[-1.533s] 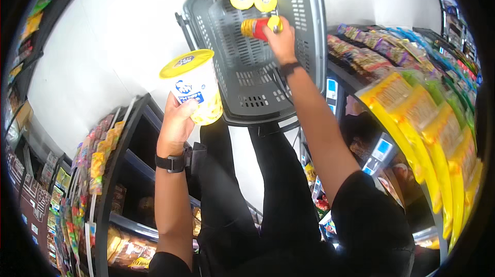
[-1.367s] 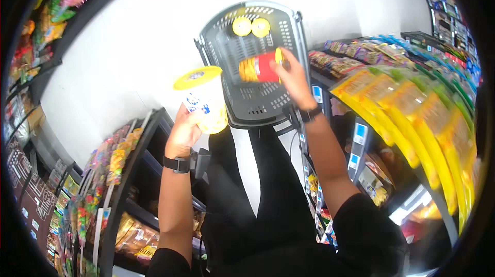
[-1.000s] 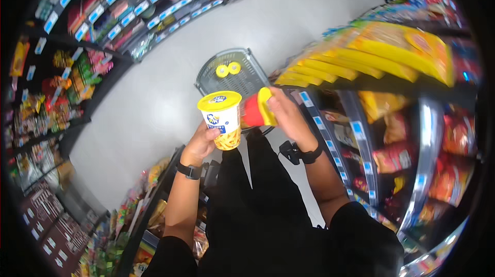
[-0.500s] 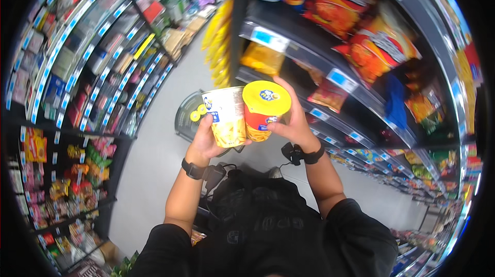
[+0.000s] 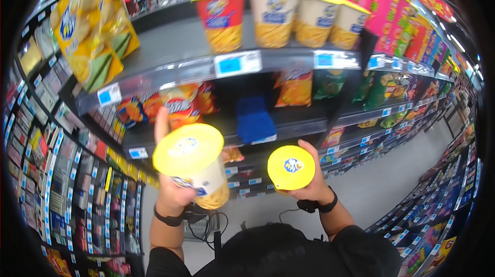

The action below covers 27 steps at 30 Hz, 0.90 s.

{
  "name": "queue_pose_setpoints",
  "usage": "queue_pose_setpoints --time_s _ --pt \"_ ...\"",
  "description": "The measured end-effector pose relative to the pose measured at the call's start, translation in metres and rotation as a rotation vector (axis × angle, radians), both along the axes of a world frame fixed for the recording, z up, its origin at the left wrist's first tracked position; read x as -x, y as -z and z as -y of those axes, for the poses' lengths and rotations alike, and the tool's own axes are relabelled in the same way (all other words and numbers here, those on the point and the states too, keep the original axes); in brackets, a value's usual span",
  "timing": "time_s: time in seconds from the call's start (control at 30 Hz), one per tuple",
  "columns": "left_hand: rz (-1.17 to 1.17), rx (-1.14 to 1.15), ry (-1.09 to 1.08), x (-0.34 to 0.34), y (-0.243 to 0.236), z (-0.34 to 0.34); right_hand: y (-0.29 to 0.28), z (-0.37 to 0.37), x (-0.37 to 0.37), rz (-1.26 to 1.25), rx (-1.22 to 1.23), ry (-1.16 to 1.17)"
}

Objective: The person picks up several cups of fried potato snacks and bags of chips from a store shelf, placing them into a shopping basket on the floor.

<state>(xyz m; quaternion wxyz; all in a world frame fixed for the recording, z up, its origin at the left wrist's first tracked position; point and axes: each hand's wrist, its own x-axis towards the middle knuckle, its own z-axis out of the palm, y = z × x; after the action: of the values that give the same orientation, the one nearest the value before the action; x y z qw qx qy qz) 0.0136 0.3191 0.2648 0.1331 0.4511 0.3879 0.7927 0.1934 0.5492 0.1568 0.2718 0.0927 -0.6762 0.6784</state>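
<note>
So, left hand [image 5: 172,194]: wrapped round a cream snack tub [image 5: 198,166], below the shelf [image 5: 206,65]
right hand [image 5: 312,186]: clamped on a yellow-lidded tub [image 5: 291,167], also below that shelf

Two hands up — left hand [image 5: 172,194] and right hand [image 5: 312,184], one yellow-lidded cup in each: larger cup [image 5: 193,166], smaller cup [image 5: 291,168]. Two dark wristbands, one per wrist. Four yellow-lidded snack tubs [image 5: 283,16] in a row on the upper shelf [image 5: 170,45] — one red, three pale. Two yellow chip bags [image 5: 95,24] at upper left. One blue box [image 5: 255,119] on the shelf below.
</note>
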Motion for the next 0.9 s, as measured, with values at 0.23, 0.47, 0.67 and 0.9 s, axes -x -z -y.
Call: queue_pose_setpoints --time_s 0.23,0.47,0.67,0.9 --pt "-0.134 -0.115 -0.299 0.025 -0.157 -0.052 -0.005 -0.060 -0.063 0.062 0.031 0.068" --pt "-0.473 0.177 -0.162 0.114 -0.308 -0.101 0.000 -0.070 -0.071 0.103 -0.056 0.114" --pt "-0.801 0.551 -0.304 0.174 -0.335 -0.142 0.001 -0.060 -0.053 0.116 -0.077 0.113" --pt "-0.988 0.748 -0.225 0.193 -0.314 -0.190 0.003 -0.056 -0.035 0.116 -0.089 0.257"
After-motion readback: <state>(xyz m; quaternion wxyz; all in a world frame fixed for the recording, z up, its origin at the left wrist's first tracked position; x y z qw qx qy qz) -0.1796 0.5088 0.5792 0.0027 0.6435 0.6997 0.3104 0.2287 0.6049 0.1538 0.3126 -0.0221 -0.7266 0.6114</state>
